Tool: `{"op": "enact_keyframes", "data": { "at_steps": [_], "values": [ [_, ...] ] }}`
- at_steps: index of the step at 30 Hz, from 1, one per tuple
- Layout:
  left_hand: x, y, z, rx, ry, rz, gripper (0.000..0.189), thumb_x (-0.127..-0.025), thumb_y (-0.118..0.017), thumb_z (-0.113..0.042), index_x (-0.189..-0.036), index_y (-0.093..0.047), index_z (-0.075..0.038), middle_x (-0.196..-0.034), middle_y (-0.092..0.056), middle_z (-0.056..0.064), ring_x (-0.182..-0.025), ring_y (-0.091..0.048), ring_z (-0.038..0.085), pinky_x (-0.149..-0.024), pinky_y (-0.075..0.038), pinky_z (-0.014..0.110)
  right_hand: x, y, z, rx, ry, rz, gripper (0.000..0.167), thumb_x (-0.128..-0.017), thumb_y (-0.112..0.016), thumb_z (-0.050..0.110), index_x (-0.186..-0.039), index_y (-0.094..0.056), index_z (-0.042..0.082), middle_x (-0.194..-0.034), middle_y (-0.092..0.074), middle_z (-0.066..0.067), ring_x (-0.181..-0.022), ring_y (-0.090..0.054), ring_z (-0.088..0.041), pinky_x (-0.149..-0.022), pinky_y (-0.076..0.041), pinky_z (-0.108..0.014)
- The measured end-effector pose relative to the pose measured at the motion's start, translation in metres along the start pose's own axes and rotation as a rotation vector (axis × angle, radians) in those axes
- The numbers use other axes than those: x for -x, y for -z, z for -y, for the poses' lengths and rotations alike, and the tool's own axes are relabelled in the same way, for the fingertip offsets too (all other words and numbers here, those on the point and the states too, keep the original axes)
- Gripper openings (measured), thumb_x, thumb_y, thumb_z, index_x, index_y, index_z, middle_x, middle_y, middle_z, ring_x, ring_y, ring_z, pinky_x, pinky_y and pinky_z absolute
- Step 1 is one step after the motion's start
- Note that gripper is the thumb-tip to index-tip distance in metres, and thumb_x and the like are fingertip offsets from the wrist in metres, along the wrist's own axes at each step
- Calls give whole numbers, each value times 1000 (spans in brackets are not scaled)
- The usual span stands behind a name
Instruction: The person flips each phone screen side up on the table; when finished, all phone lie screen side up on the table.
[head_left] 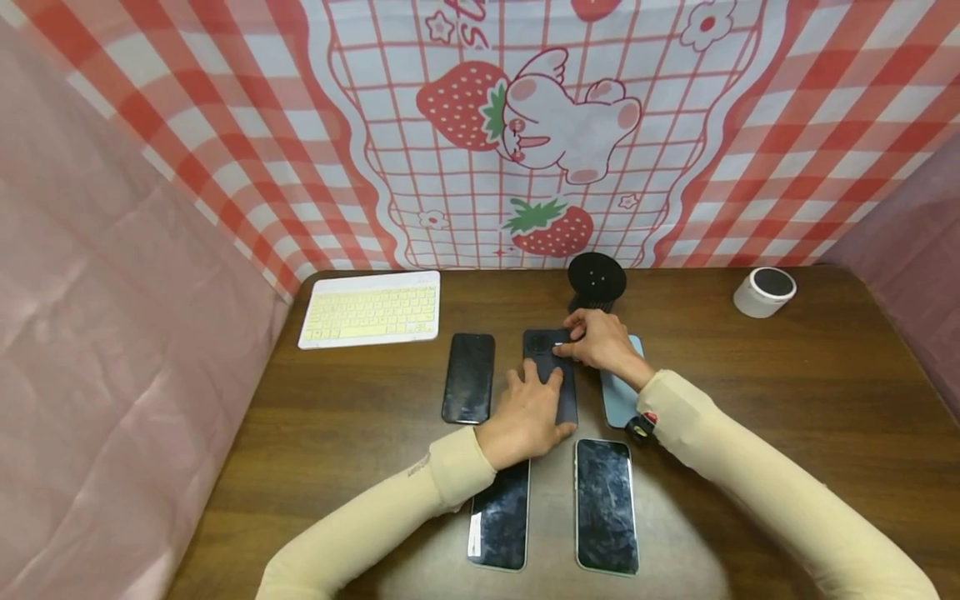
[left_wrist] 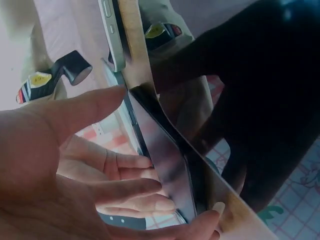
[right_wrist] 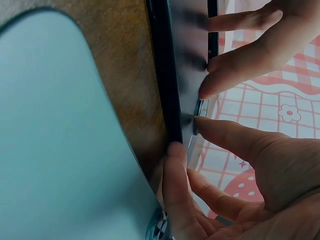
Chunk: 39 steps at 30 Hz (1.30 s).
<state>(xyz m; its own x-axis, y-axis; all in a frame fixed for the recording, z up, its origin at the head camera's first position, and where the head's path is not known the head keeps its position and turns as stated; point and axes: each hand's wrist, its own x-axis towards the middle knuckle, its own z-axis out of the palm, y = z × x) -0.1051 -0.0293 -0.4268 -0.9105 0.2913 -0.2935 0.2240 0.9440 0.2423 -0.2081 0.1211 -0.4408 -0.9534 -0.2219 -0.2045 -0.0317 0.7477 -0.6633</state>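
A dark phone lies with its back and round camera ring facing up at the middle of the table. My left hand rests across it, fingers spread and fairly straight, thumb near its lower edge. At the top right corner my right hand pinches the phone. In the right wrist view, my right thumb touches the back beside the raised camera, while a finger lies against the side edge. A light blue phone lies partly under my right wrist.
A black-screened phone lies left of the hands. Two more phones lie nearer me, one partly under my left forearm. Behind stand a white keyboard, a black round-topped stand and a white cylinder.
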Motion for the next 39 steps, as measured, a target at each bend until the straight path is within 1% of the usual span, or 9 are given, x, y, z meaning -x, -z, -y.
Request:
{"op": "enact_keyframes", "data": {
  "at_steps": [2, 4, 11, 14, 17, 22, 27, 32, 39],
  "values": [
    [-1, 0, -3, -27, 10, 19, 88, -91, -76, -55, -161, -41, -16, -159, -36, 28, -133, -49, 48, -97, -58, 47, -1, 0, 1, 4, -8, 5, 51, -88, -84, 24, -129, -67, 0, -112, -73, -20, -64, -68, -10, -58, -53, -26],
    [-1, -1, -5, -51, 11, 23, 89, -89, -77, -57, -161, -42, -16, -160, -36, 28, -133, -49, 47, -98, -57, 48, -1, 0, 1, 3, -17, 12, 50, -88, -84, 24, -129, -67, 1, -112, -73, -19, -63, -68, -10, -58, -54, -25],
    [-3, -3, -11, -72, 22, 4, 89, -86, -80, -56, -157, -46, -15, -159, -37, 28, -135, -48, 48, -98, -57, 49, -3, 1, 2, -22, -46, 31, 49, -88, -84, 24, -128, -68, 1, -110, -73, -18, -65, -71, -13, -57, -55, -25],
    [-3, -4, -11, -73, 24, -13, 87, -85, -81, -55, -155, -48, -15, -156, -40, 28, -132, -50, 46, -96, -58, 49, -3, 0, 1, -27, -46, 27, 49, -88, -84, 24, -127, -68, 1, -109, -73, -17, -65, -70, -12, -57, -55, -24],
    [-3, -5, -12, -85, 24, -23, 86, -85, -82, -56, -153, -49, -14, -153, -42, 28, -129, -52, 44, -94, -59, 48, -3, 0, 0, -31, -43, 22, 48, -88, -85, 23, -126, -68, 0, -107, -74, -17, -64, -69, -10, -57, -55, -24],
    [-4, -3, -14, -108, 26, -22, 86, -85, -81, -57, -152, -50, -14, -153, -43, 28, -131, -51, 43, -92, -59, 46, -2, 0, 0, -50, -41, 18, 46, -87, -85, 22, -124, -69, 0, -106, -74, -17, -62, -68, -8, -56, -56, -24],
    [-5, -2, -13, -126, 10, -40, 84, -85, -81, -57, -150, -51, -14, -149, -45, 27, -130, -51, 43, -89, -60, 42, -2, 0, 0, -59, -34, 14, 46, -87, -85, 22, -124, -69, 0, -105, -74, -17, -62, -69, -9, -56, -56, -24],
    [-6, -3, -13, -169, -14, -55, 85, -85, -80, -58, -150, -52, -12, -148, -47, 28, -130, -51, 44, -89, -60, 36, -1, -1, 0, -58, -38, 18, 46, -87, -85, 22, -124, -69, 0, -106, -74, -18, -63, -69, -9, -57, -57, -24],
    [-8, -1, -13, -181, -14, -25, 89, -85, -78, -62, -152, -49, -12, -150, -45, 29, -134, -49, 46, -93, -60, 34, -2, -1, -1, -72, -47, 23, 45, -88, -84, 22, -123, -69, -1, -107, -74, -19, -64, -69, -9, -57, -57, -24]
  ]
}}
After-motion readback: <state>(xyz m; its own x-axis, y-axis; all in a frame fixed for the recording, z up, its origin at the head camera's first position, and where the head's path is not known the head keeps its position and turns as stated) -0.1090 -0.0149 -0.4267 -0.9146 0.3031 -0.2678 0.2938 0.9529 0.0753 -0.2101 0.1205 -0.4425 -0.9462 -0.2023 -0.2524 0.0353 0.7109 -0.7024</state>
